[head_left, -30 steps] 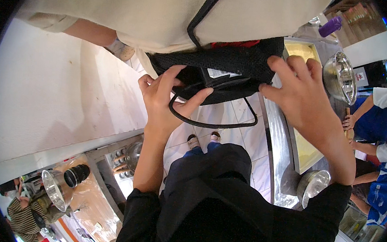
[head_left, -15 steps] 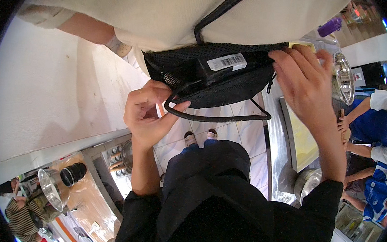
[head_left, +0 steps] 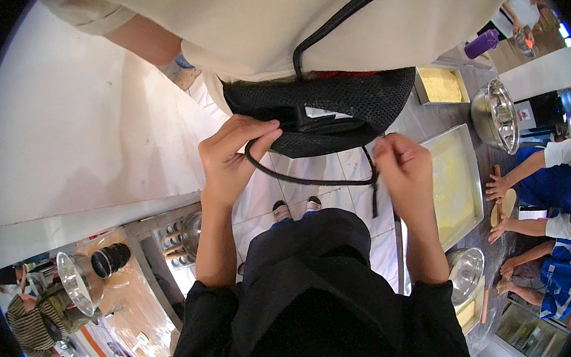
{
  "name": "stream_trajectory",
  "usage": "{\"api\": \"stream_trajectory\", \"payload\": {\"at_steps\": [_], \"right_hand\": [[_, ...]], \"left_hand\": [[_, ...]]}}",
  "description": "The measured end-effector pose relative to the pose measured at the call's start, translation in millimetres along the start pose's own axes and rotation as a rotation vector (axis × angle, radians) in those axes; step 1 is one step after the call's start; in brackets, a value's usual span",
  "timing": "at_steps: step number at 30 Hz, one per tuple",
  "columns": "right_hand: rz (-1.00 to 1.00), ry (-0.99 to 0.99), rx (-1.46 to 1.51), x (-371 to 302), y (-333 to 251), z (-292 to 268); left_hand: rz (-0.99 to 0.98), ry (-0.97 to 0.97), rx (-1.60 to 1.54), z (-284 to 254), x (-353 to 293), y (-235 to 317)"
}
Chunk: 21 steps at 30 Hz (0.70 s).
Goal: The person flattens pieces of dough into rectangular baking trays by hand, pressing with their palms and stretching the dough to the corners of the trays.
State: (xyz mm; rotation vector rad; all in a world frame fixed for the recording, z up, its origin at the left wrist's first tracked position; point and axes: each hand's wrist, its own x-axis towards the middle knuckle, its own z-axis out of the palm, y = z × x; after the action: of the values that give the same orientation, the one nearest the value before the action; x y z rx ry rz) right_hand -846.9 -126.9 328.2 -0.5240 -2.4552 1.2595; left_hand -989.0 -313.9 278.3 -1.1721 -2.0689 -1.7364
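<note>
A black mesh drawstring bag (head_left: 371, 108) hangs against the cream-coloured clothing (head_left: 257, 25) of a person in front of me, with its mouth toward me. Inside it lies a dark object bearing a white label (head_left: 327, 113), now partly covered. My left hand (head_left: 230, 161) pinches the left edge of the bag's mouth between thumb and fingers. A black drawstring cord (head_left: 312, 181) loops below the bag, from beside that hand over to the right. Closed by the bag's right corner, my right hand (head_left: 404, 168) has its curled fingertips beside the cord; what they hold is hidden.
On the right a worktable carries a large yellowish tray (head_left: 456, 185), a smaller tray (head_left: 440, 85), steel bowls (head_left: 495, 114) and a purple bottle (head_left: 482, 44). Co-workers' hands (head_left: 499, 188) work dough there. A white wall (head_left: 67, 134) stands left, with another table (head_left: 133, 287) below it.
My right hand has left the bag's upper right rim and moved down and left, closing beside the cord. The bag's mouth has narrowed over the label. My left hand still pinches the edge.
</note>
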Motion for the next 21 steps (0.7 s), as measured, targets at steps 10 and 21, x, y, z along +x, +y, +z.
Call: {"api": "stream_trajectory", "payload": {"at_steps": [10, 21], "right_hand": [[-0.34, -0.365, -0.15, 28.4, -41.4, 24.2], [-0.39, -0.494, -0.218, 44.0, -56.9, 38.6]], "left_hand": [[-0.343, 0.012, -0.435, -16.7, -6.6, -14.9], [-0.512, 0.155, -0.765, -49.2, 0.2, 1.0]]}}
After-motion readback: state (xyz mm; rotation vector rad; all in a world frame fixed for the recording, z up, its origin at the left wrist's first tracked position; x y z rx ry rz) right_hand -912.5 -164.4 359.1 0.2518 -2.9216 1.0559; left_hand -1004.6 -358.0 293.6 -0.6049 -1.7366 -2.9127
